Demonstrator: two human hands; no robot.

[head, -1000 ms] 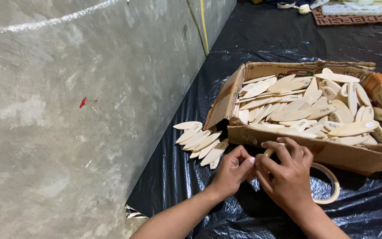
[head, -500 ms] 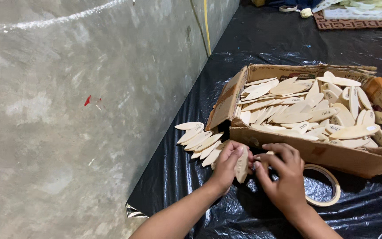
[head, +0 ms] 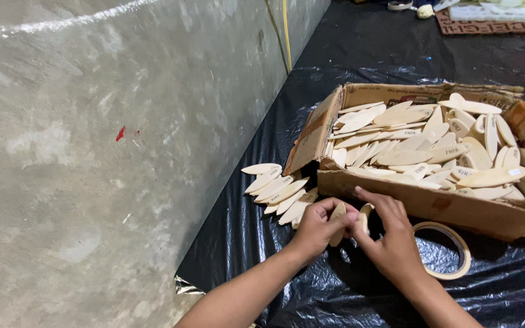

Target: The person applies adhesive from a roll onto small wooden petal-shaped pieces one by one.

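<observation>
Biscuits: flat oval wooden pieces, pale, and they're everywhere. The two being handled (head: pixel 338 222) sit right between both hands, just in front of the box's near wall, over the black sheet.
Wall: big grey concrete slab (head: pixel 92 152) filling the whole left side, with a small red mark on it.
Sheet: black plastic (head: pixel 347 54) spread over the floor, crinkly and shiny, everything sits on it.
Box: beat-up cardboard box (head: pixel 420 203), left flap hanging open, loaded with a heap of the same wooden ovals.
Row: a fanned-out bunch of ovals (head: pixel 277 191) lying on the sheet just left of the box, near the wall.
Tape: a roll (head: pixel 464 255) lying flat, partly tucked under the box's near edge, just right of the right hand.
Left hand: (head: pixel 316 228) fingers curled closed around one oval, held upright-ish.
Right hand: (head: pixel 393 240) fingers half bent, thumb and fingertips pinching a second oval beside the first one, index finger stretched toward the box wall.
</observation>
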